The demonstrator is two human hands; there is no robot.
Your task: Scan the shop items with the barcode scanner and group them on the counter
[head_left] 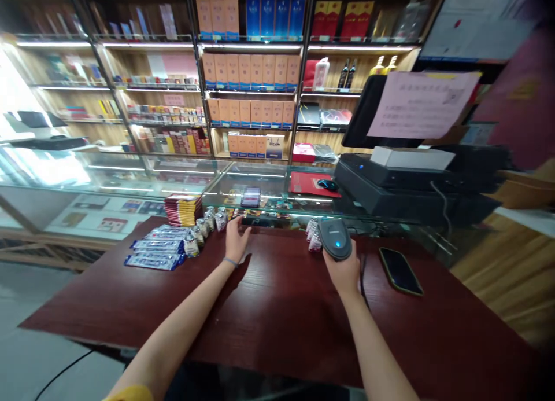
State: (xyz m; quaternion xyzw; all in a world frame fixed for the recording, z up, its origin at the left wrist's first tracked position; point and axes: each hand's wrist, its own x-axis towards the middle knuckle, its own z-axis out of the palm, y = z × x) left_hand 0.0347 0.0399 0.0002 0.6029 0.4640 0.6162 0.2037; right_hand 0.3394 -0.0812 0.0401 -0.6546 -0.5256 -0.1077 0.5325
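Observation:
My right hand [344,272] is wrapped round a dark grey barcode scanner [333,237], whose blue light glows on top. Partly hidden behind the scanner are a few small silver-topped containers [314,241]. My left hand [236,242] rests near the far edge of the dark red-brown table, thumb apart from the fingers, with nothing visible in it. Just left of it, a row of small silver-topped containers [210,219] runs toward several blue-and-white long packets [156,246] laid side by side. Behind those packets stands a stack of red-and-yellow packs [182,209].
A phone [400,271] lies on the table [260,308] at right, beside the scanner's cable. Beyond the table's far edge is a glass counter [277,175] with a computer mouse [327,184] on a red mat. A monitor [364,111] with a taped paper stands right. Stocked shelves line the back.

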